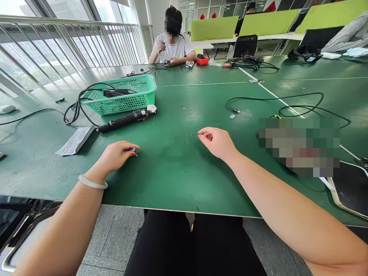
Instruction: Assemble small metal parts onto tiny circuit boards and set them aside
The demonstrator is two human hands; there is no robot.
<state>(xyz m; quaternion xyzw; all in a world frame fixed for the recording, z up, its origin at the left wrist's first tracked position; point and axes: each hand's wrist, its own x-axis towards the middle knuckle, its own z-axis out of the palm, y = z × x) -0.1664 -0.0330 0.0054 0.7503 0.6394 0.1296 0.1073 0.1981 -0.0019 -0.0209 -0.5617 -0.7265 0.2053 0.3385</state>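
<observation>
My left hand [116, 156], with a white bangle at the wrist, pinches a small grey, metallic-looking piece [133, 150] between thumb and fingers. Most of that piece is hidden, so its kind does not show. To the right, my right hand [217, 142] hovers at or just above the green tabletop [175, 168]. Its fingers are loosely curled, thumb and index fingertip a little apart, and nothing shows between them. A black electric screwdriver [123, 120] lies beyond my left hand, beside a folded printed paper [76, 140].
A green plastic basket [126, 104] with black cables stands at the left back. A black cable [258, 98] and a small chip-like piece [232, 116] lie at right. Near the right edge is a dark tablet-like device [352, 188]. A person [172, 42] sits across the table.
</observation>
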